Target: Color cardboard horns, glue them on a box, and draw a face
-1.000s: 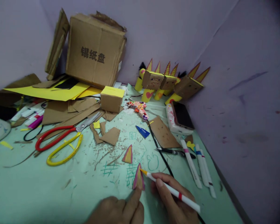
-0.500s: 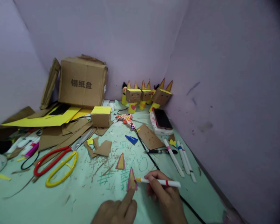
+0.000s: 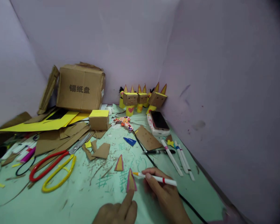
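A small cardboard triangle (image 3: 131,183) with a pink-purple border and yellowish middle lies on the green table cover. My left hand (image 3: 118,211) pins its base down with a stretched index fingertip, the other fingers curled. Between the thumb and fingers of my right hand (image 3: 160,191) is a white marker (image 3: 162,179) with a red band. Its yellow-orange tip points left, beside the triangle's upper right edge; I cannot tell whether it touches. A second bordered triangle (image 3: 119,163) lies just behind, held by neither hand.
Red-and-yellow-handled scissors (image 3: 53,169) and cardboard scraps (image 3: 102,151) lie left. A yellow-topped cardboard block (image 3: 99,120) stands behind. Several horned figures (image 3: 130,100) line the wall. A patterned glue gun (image 3: 124,122) trails a black cord (image 3: 149,159). Right are markers (image 3: 172,158) and a phone (image 3: 159,120).
The marker tip has shifted up along the triangle's right side, toward its point. My left fingertip stays on the base. The whole view has tilted and shifted slightly.
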The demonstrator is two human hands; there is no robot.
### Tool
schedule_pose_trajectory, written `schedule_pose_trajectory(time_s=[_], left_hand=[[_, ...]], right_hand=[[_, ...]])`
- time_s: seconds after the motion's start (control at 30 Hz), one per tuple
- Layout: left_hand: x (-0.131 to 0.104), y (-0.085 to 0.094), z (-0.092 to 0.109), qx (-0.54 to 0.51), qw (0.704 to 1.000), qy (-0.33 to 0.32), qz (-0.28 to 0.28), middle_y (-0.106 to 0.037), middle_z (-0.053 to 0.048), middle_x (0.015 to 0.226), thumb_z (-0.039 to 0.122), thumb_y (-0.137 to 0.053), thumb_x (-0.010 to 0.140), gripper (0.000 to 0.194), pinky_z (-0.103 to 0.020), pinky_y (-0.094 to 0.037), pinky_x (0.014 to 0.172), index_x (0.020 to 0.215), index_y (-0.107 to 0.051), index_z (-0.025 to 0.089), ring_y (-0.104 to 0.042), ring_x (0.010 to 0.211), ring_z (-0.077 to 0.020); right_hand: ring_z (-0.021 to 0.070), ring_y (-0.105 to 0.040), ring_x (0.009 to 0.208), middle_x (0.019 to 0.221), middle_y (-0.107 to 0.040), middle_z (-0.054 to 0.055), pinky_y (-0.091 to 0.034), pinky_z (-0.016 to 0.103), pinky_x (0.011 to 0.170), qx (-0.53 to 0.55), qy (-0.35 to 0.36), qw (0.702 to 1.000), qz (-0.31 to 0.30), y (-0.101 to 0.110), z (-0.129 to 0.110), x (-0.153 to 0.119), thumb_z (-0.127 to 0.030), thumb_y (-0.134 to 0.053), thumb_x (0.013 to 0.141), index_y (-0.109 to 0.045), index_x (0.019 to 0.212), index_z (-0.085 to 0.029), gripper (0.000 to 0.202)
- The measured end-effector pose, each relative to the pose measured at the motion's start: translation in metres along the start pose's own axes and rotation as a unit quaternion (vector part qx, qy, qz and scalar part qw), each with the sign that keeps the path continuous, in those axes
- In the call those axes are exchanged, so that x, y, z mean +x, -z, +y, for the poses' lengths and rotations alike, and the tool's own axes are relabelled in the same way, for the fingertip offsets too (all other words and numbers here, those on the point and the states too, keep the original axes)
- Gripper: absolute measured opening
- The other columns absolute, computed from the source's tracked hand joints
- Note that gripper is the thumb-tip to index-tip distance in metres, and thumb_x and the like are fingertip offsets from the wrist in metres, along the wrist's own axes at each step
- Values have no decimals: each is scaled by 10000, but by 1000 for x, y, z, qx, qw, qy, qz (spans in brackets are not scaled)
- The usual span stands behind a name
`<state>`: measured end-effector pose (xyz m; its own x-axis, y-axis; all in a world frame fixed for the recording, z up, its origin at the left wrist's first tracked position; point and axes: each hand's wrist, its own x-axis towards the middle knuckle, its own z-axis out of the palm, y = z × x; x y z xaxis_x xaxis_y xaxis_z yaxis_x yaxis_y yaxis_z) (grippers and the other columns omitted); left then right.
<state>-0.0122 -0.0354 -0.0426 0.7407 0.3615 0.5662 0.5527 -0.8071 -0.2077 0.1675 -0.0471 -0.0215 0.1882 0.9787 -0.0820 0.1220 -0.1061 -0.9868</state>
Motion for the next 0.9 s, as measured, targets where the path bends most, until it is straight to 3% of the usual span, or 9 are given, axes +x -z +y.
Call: schedule_pose_trajectory(time_s=[0.17, 0.3, 0.43, 0.63, 0.77, 0.9], left_hand=[[1, 5, -1, -20, 999, -6, -47, -745, -70, 1003, -27, -352, 660, 349, -265, -368, 313, 864, -544, 181, -555, 354, -112], [3, 9, 1, -17, 999, -6, -36, -749, -79, 982, -28, -348, 664, 327, -266, -354, 300, 829, -541, 178, -540, 334, -113], [6, 8, 2, -7, 1000, -6, -23, -753, -96, 953, -22, -347, 678, 285, -264, -326, 280, 775, -523, 181, -496, 291, -110], [3, 11, 1, 1, 997, -14, -81, -708, -133, 1087, 24, -408, 696, 246, -259, -398, 321, 847, -540, 165, -541, 353, -119], [4, 13, 2, 10, 996, -21, -84, -669, -180, 1142, 17, -414, 674, 235, -260, -390, 302, 816, -534, 161, -528, 338, -119], [6, 12, 2, 1, 998, -21, -62, -708, -166, 1059, 9, -402, 657, 262, -275, -382, 272, 825, -537, 158, -514, 313, -135]], right_hand=[[117, -421, 523, 574, -524, -26, -313, 228, 487, -12, 3, 1000, -10, 1, 0, 2, -455, -510, 853, -625, 770, -189, 302], [121, -433, 525, 592, -555, -17, -318, 231, 487, -31, -1, 999, -10, 0, -1, 2, -460, -532, 837, -658, 837, -183, 304], [119, -429, 504, 535, -541, -19, -324, 236, 495, -40, -1, 999, 7, -1, -1, -2, -408, -517, 837, -634, 706, -175, 291], [134, -451, 517, 533, -536, -15, -327, 236, 486, -30, 2, 999, 36, -2, -6, -6, -433, -542, 816, -640, 685, -181, 301], [156, -493, 560, 564, -563, -6, -369, 248, 539, -31, 0, 999, 19, -5, -11, -6, -456, -583, 790, -696, 783, -173, 305], [161, -503, 546, 546, -566, -3, -371, 252, 535, -49, 4, 999, 3, -4, -10, -7, -443, -561, 801, -683, 703, -175, 311]])
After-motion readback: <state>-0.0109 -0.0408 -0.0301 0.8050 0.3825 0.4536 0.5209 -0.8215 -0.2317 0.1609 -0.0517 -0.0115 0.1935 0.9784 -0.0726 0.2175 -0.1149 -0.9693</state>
